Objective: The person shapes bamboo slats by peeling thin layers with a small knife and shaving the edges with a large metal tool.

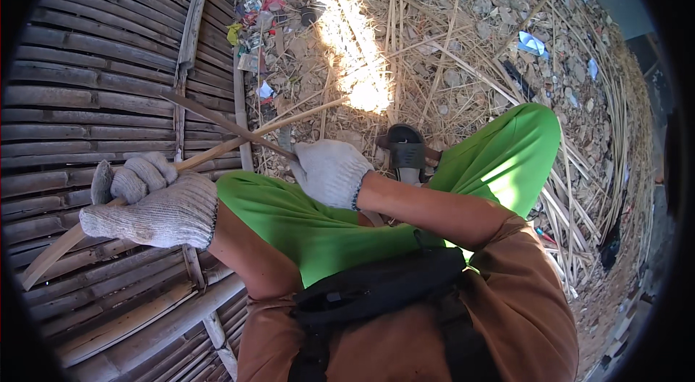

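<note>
Both hands wear pale knitted gloves. My left hand (156,201) is closed around a long, light bamboo strip (208,155), which runs from the lower left up toward the middle of the view. In my right hand (331,173), over my right-leaning knee area, is a long, thin, dark-bladed knife (217,119); its handle is hidden in the glove. The blade points up and left and crosses the strip between the two hands. Whether the blade's edge touches the strip or only passes over it, I cannot tell.
A slatted bamboo platform (87,100) fills the left side. My legs in green trousers (499,158) are bent, with a dark sandal (407,150) between them. Wood chips, loose bamboo strips (478,71) and litter (268,9) cover the sunlit ground.
</note>
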A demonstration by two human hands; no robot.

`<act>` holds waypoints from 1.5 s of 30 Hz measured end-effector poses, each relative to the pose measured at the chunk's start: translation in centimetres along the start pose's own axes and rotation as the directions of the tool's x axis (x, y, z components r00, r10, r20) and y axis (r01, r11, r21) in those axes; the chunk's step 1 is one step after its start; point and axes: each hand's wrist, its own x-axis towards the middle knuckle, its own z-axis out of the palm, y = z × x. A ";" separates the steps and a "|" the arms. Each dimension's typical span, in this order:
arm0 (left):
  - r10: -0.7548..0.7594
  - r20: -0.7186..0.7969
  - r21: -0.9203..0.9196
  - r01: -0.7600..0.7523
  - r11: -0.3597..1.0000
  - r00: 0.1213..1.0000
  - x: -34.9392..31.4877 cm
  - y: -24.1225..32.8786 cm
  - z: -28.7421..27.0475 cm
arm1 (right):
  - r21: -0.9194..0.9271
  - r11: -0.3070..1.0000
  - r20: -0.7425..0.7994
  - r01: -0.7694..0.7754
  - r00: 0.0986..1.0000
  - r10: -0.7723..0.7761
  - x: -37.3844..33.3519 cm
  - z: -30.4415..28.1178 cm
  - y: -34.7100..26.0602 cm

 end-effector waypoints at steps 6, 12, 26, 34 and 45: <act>-0.017 -0.018 -0.024 0.017 1.000 1.000 0.5 -0.1 -0.6 | -0.119 0.962 0.102 -0.247 0.960 0.260 0.1 2.3 11.2; 0.007 -0.033 0.046 -0.005 0.999 0.999 -0.3 0.2 -0.3 | 0.043 0.999 0.049 0.016 0.999 -0.019 -0.8 -0.9 -1.6; -0.007 -0.066 0.012 0.008 1.000 0.998 0.3 0.1 -1.3 | 0.046 0.998 0.038 0.051 0.998 -0.053 -1.8 0.0 -2.3; -0.054 -0.083 -0.021 0.053 0.998 0.995 1.0 -0.3 -2.2 | -0.019 1.000 0.055 0.013 0.998 -0.012 -2.3 -0.4 -1.7; -0.034 -0.075 -0.055 0.030 0.998 0.997 0.3 0.1 -3.1 | -0.108 0.993 0.037 -0.042 0.998 0.046 -2.1 2.1 3.0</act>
